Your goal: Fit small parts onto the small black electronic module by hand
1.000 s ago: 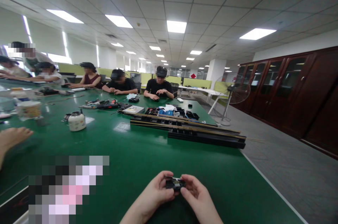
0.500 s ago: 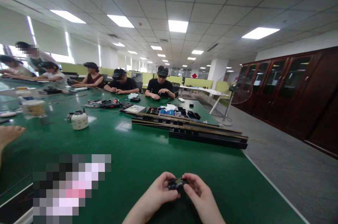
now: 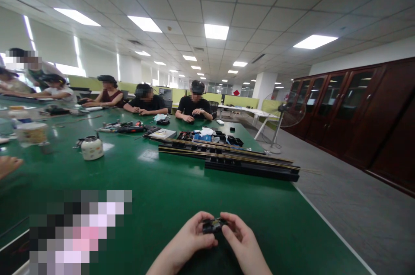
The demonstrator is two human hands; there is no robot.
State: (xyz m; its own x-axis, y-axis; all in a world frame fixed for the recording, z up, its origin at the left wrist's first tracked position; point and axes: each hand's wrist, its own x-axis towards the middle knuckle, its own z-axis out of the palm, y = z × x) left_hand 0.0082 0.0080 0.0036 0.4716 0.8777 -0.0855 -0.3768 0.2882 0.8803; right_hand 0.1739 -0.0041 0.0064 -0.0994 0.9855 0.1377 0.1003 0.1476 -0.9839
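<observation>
Between my hands, above the green table (image 3: 155, 197), is a small black device (image 3: 214, 225) with a yellowish, circuit-like patch on its upper face. My left hand (image 3: 196, 234) grips its left end between thumb and fingers. At the right end, my right hand (image 3: 238, 234) pinches it with thumb and fingertips. Its underside and both ends are partly hidden by my fingers, and its exact kind is too small to make out.
Long black rails (image 3: 253, 171) with thin brass-coloured rods lie across the table ahead. Behind them are blue and black parts (image 3: 204, 136). A cream jar (image 3: 92, 148) stands to the left, and another person's hand (image 3: 9, 166) rests at the left edge. Several people sit beyond.
The view has shifted slightly, so the scene sits a little further left. Both hands keep hold of the black device, which looks tilted a little more toward me.
</observation>
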